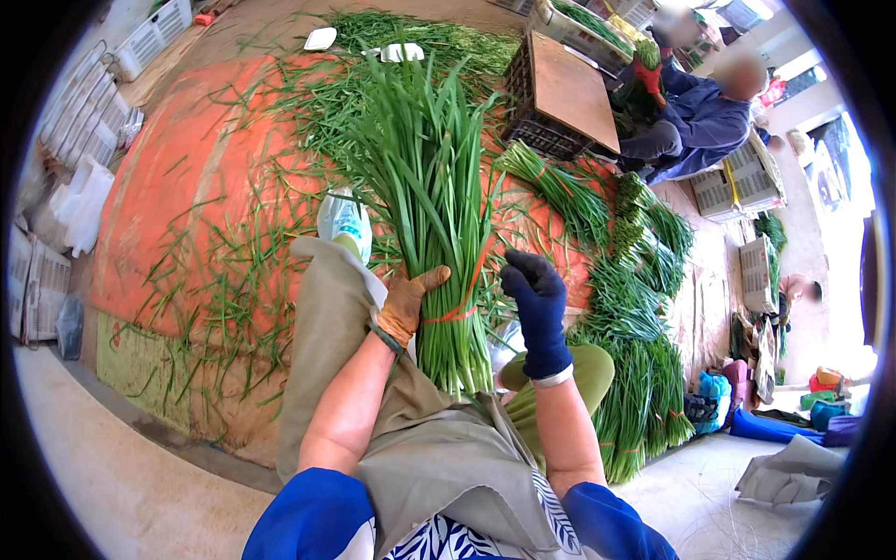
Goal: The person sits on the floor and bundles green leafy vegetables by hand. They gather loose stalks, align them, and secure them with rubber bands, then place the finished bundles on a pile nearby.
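An upright bundle of long green leaves, which look like garlic chives [437,203], stands in front of my lap with its pale stem ends toward me. My left hand [406,301], in an orange-brown glove, grips its left side with the thumb across the front. A red tie [451,315] circles the stems beside that thumb, and a loose length runs up the bundle's right side. My right hand [537,304], in a dark blue glove, is just right of the bundle with curled fingers. Whether it pinches anything is hidden. A grey-brown apron [420,455] covers my lap.
Loose leaves litter an orange sheet [182,266]. Tied bundles [633,406] are piled on the right, and another bundle [560,189] lies beyond my right hand. A board-topped black crate [570,91] stands ahead. Behind it sits a person [700,119] in dark clothing, holding greens.
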Available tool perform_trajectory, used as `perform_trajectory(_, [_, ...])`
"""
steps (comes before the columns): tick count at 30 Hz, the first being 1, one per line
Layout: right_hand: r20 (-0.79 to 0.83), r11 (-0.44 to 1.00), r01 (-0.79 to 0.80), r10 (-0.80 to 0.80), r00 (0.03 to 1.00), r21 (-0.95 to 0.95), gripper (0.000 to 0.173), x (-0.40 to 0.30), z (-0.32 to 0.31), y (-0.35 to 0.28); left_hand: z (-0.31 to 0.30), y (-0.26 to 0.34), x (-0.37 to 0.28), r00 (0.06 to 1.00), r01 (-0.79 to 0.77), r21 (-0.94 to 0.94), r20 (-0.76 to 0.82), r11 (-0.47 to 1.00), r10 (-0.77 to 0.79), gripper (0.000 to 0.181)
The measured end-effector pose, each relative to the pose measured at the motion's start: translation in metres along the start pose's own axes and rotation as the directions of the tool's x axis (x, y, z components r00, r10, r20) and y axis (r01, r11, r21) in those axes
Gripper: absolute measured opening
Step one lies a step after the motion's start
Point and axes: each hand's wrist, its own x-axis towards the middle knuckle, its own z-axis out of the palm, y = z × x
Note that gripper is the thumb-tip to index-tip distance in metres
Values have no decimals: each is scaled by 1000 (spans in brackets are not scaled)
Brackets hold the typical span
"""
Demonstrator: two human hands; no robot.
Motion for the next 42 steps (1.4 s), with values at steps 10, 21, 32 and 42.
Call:
perform_trajectory(10, [79, 796, 177, -161, 984, -579, 29, 38, 33, -11, 19, -9, -12, 999, -22, 139, 27, 990, 18, 51])
perform_trajectory(21, [109, 986, -120, 108, 988, 114, 12, 20, 10, -14, 9, -17, -6, 998, 8, 34, 69, 999, -11, 39])
perform_trajectory(32, [559, 994, 102, -61, 827, -43, 6, -125, -50, -26, -14, -3, 6, 994, 111, -241, 10, 964, -112, 30])
perform_trajectory(42, [420, 808, 344, -133, 898, -479, 32, -49, -17, -65, 2, -4, -2, 998, 47, -91, 57, 995, -42, 31])
